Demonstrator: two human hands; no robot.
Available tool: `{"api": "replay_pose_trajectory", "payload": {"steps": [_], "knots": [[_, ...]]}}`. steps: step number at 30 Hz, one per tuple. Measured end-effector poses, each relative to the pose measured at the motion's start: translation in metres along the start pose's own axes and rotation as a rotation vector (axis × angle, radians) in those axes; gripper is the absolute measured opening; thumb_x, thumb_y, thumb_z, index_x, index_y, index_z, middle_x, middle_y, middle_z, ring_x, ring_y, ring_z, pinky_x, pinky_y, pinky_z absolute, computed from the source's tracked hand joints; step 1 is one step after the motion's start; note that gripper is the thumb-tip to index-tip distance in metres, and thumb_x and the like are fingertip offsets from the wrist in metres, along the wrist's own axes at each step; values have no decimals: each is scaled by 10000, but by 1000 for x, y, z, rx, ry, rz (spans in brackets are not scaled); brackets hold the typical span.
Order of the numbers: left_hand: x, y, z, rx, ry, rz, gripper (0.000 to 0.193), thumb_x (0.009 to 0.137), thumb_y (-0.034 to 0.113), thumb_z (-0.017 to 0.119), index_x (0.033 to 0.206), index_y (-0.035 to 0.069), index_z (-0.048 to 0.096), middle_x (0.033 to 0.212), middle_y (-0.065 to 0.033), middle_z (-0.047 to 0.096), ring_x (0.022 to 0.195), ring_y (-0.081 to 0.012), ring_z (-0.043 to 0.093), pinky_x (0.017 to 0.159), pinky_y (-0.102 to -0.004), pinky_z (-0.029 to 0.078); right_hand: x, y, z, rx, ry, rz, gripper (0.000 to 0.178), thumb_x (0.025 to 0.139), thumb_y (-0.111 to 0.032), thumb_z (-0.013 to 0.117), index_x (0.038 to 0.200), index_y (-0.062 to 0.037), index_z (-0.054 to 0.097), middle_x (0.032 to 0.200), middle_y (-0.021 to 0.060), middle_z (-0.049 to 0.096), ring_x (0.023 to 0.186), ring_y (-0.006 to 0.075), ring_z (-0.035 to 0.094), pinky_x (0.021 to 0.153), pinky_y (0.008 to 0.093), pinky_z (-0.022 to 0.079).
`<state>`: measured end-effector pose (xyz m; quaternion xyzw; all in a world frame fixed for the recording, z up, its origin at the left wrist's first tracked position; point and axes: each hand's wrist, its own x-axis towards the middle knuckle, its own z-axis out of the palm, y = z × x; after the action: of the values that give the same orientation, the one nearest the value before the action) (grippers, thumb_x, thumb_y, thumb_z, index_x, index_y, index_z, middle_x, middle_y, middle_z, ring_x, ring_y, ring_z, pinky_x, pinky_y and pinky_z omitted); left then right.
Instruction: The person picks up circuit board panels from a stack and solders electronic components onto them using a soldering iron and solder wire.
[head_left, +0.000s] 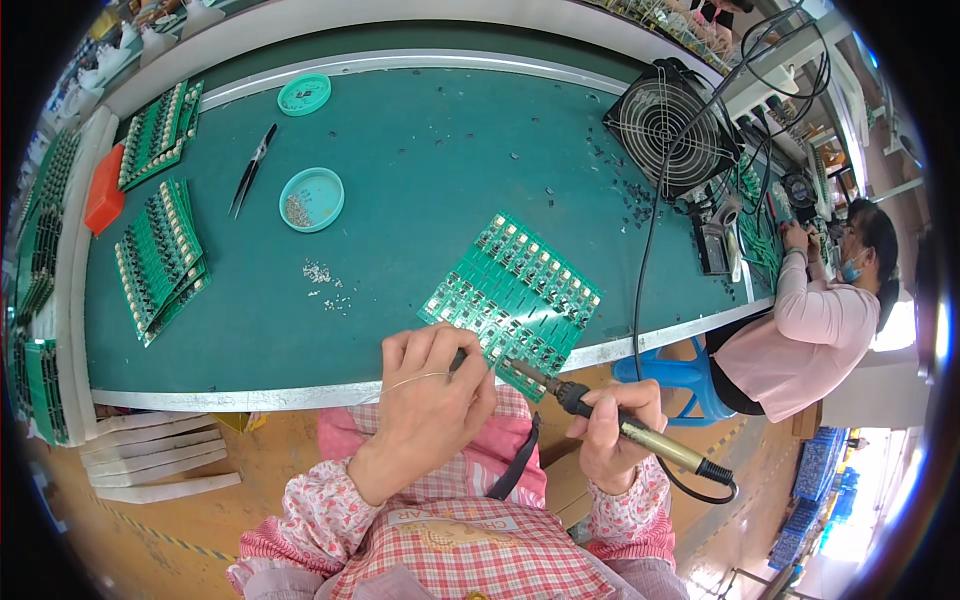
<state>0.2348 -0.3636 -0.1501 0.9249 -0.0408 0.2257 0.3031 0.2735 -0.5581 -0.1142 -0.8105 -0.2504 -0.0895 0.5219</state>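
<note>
A green circuit board panel lies slantwise at the table's near edge, carrying rows of white and black components. My right hand is closed around the handle of a soldering iron. The iron's tip points left and reaches the near part of the panel; whether it touches cannot be made out. Over the panel's near left corner, my left hand is curled with its fingers pinched together. A bit of something dark shows between those fingers, mostly hidden by the hand.
Two round turquoise dishes hold small parts, with tweezers beside them. Stacked circuit boards and a red box lie left. A black fan stands far right, near a hanging cable. A co-worker sits at right.
</note>
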Motion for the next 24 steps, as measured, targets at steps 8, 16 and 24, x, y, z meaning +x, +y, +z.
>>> {"api": "replay_pose_trajectory", "payload": {"steps": [8,16,24], "knots": [[1,0,1,23,2,3,143,711,88,705,817,39,624,964,-49,554,972,-269,540,822,-424,367,1,2,4,-62,-66,-125,153,852,-56,638,888,-34,491,680,93,668,461,150,565,450,280,458],[1,0,1,25,13,5,142,704,83,708,803,44,613,965,-45,555,974,-267,547,824,-421,367,7,3,9,-132,-113,-511,223,706,23,684,890,-22,567,594,42,587,431,150,526,423,278,424],[-1,-3,-2,-46,2,15,149,710,70,703,734,62,556,992,-40,569,974,-258,555,835,-406,366,2,10,3,-91,-109,-583,246,658,34,687,881,-16,596,539,13,509,416,153,485,400,286,366]]}}
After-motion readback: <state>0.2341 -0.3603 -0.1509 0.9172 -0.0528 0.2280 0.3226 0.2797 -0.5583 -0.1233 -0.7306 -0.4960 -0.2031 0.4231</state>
